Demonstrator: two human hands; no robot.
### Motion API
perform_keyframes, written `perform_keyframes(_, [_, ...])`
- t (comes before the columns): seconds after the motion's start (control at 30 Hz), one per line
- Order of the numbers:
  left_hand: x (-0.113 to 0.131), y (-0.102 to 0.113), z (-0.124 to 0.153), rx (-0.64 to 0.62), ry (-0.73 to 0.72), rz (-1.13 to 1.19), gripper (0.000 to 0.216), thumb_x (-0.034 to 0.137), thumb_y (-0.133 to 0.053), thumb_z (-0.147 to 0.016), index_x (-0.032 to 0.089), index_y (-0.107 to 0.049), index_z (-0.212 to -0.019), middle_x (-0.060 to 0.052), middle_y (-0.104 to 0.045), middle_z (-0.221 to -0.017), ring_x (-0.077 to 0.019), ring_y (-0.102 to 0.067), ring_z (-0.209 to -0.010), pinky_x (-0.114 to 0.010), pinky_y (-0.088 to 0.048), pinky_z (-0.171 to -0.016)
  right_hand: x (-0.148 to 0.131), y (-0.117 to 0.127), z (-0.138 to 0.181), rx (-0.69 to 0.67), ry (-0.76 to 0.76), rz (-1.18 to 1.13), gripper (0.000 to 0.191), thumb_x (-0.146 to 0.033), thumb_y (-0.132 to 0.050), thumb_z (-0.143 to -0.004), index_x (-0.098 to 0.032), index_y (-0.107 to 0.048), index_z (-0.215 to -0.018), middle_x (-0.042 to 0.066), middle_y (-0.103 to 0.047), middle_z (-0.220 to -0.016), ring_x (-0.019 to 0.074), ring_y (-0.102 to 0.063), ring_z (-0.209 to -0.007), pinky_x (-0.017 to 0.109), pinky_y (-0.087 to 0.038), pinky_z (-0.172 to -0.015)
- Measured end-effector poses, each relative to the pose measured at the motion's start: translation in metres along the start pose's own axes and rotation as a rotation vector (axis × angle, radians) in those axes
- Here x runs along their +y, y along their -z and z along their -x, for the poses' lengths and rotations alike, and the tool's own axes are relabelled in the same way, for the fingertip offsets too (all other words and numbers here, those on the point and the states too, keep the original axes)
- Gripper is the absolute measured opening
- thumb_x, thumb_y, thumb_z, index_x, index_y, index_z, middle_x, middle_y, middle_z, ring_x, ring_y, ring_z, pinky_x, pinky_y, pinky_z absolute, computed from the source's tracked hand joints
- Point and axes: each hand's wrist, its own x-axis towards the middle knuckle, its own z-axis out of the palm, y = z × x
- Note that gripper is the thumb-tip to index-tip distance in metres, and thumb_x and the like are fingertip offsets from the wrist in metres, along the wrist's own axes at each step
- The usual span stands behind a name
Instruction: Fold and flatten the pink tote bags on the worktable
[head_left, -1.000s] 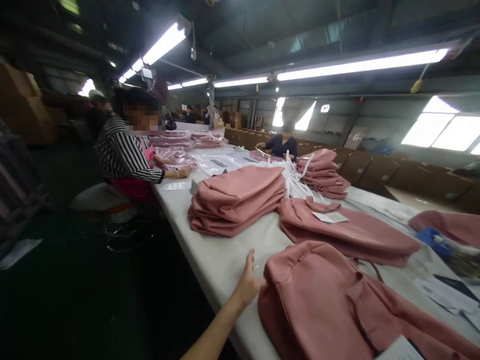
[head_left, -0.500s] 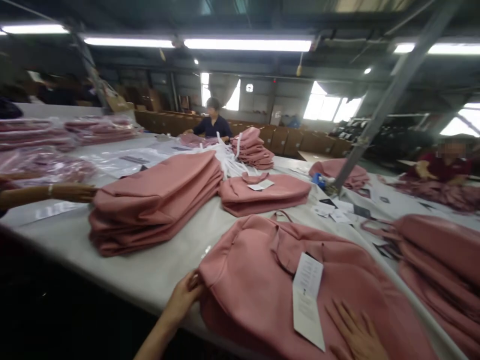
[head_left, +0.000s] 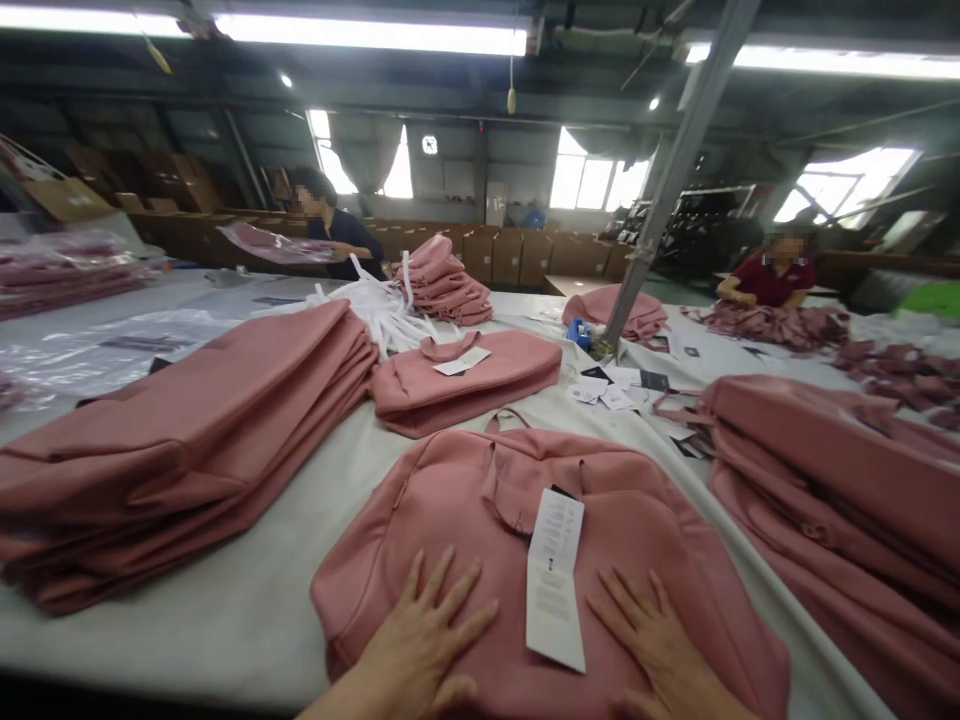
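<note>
Pink bag, head view: a flat pink fabric bag with a short loop handle lies on the white-covered table, nearest the camera, between the two pink stacks.
Left hand: the left hand lies palm down on the bag's near left part, fingers spread wide, gripping nothing.
Right hand: the right hand lies flat on the bag's near right part, fingers fanned wide too.
Tag: a long white paper tag lies on the bag between the hands (its print too small to read).
Stacks: a stack of folded pink bags lies just left; another pink pile lies right.
Behind: one more pink bag with a white card, loose paper cards.
Containers: brown cardboard boxes line the far side; their contents are hidden.
Others: two seated people work far off.
</note>
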Motion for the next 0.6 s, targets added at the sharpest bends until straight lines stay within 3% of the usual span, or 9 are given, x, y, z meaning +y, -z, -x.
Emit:
perform_keyframes(0.13, [-0.021, -0.057, -0.004, 0.060, 0.034, -0.132, 0.085, 0.056, -0.061, -0.083, 0.045, -0.006, -0.147, -0.007, -0.017, -0.157, -0.0503, -0.020, -0.137, -0.078, -0.023, -0.100, 0.008, -0.010, 0.000, 0.115, 0.077, 0.052, 0.085, -0.067, -0.056, -0.084, -0.031, -0.017, -0.151, 0.012, -0.024, -0.152, 0.0443, -0.027, -0.135, 0.078, -0.025, -0.100])
perform_keyframes(0.23, [-0.035, -0.088, -0.009, 0.295, -0.058, -0.329, 0.076, 0.063, -0.053, -0.085, 0.042, -0.016, -0.149, -0.009, -0.027, -0.155, -0.0480, -0.030, -0.134, -0.075, -0.012, -0.104, -0.006, 0.002, -0.022, 0.389, 0.097, 0.095, 0.069, -0.046, -0.054, -0.093, -0.023, -0.023, -0.151, 0.012, -0.037, -0.148, 0.0330, -0.038, -0.133, 0.055, -0.040, -0.105])
perform_keyframes(0.3, [-0.039, -0.097, -0.012, 0.472, -0.100, -0.473, 0.069, 0.065, -0.047, -0.087, 0.039, -0.025, -0.148, -0.009, -0.032, -0.153, -0.0460, -0.030, -0.133, -0.073, 0.001, -0.105, -0.026, 0.021, -0.051, 0.542, 0.172, 0.126, 0.059, -0.031, -0.051, -0.095, -0.020, -0.029, -0.149, 0.011, -0.040, -0.146, 0.0273, -0.039, -0.133, 0.046, -0.039, -0.108])
perform_keyframes(0.33, [-0.040, -0.097, -0.013, 0.537, -0.108, -0.530, 0.067, 0.064, -0.046, -0.088, 0.038, -0.028, -0.147, -0.009, -0.034, -0.152, -0.0452, -0.029, -0.134, -0.071, 0.004, -0.106, -0.037, 0.032, -0.069, 0.566, 0.211, 0.142, 0.056, -0.027, -0.050, -0.095, -0.020, -0.032, -0.148, 0.010, -0.040, -0.146, 0.0274, -0.037, -0.134, 0.049, -0.036, -0.110])
perform_keyframes(0.4, [-0.038, -0.091, -0.014, 0.597, -0.106, -0.604, 0.065, 0.060, -0.051, -0.087, 0.038, -0.033, -0.145, -0.008, -0.039, -0.149, -0.0441, -0.026, -0.135, -0.070, 0.006, -0.107, -0.057, 0.049, -0.104, 0.505, 0.207, 0.150, 0.052, -0.026, -0.050, -0.094, -0.021, -0.038, -0.144, 0.010, -0.040, -0.147, 0.0322, -0.033, -0.136, 0.062, -0.027, -0.111])
perform_keyframes(0.47, [-0.034, -0.082, -0.014, 0.611, -0.112, -0.648, 0.064, 0.054, -0.058, -0.086, 0.039, -0.036, -0.144, -0.006, -0.046, -0.143, -0.0429, -0.027, -0.133, -0.069, 0.006, -0.108, -0.072, 0.054, -0.132, 0.341, 0.108, 0.112, 0.052, -0.033, -0.053, -0.092, -0.019, -0.043, -0.142, 0.013, -0.043, -0.144, 0.0384, -0.034, -0.134, 0.072, -0.022, -0.107])
perform_keyframes(0.53, [-0.030, -0.074, -0.014, 0.628, -0.115, -0.678, 0.062, 0.051, -0.063, -0.084, 0.041, -0.040, -0.141, -0.004, -0.052, -0.137, -0.0422, -0.028, -0.133, -0.069, 0.006, -0.108, -0.079, 0.045, -0.147, 0.186, 0.059, 0.068, 0.060, -0.040, -0.056, -0.090, -0.016, -0.041, -0.142, 0.017, -0.045, -0.142, 0.0409, -0.037, -0.131, 0.074, -0.022, -0.105])
perform_keyframes(0.6, [-0.029, -0.070, -0.014, 0.654, -0.106, -0.699, 0.058, 0.050, -0.063, -0.084, 0.042, -0.044, -0.138, -0.002, -0.052, -0.137, -0.0416, -0.027, -0.134, -0.069, 0.006, -0.109, -0.080, 0.030, -0.150, 0.129, 0.119, 0.070, 0.069, -0.049, -0.059, -0.087, -0.014, -0.039, -0.143, 0.019, -0.047, -0.139, 0.0394, -0.043, -0.128, 0.070, -0.028, -0.106])
